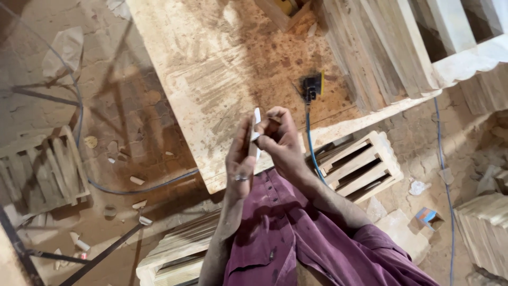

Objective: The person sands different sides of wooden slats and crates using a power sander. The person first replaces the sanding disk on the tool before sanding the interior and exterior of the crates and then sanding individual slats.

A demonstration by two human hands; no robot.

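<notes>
Head view, looking down: both hands meet above the near edge of a dusty wooden desk (pixel 222 69). Left hand (pixel 241 159), ring on one finger, lies flat against a thin white strip (pixel 256 132) held upright. Right hand (pixel 278 135) has its grip pinched on the strip. A black sander (pixel 312 87) with blue cable (pixel 311 153) rests on the desk just beyond.
</notes>
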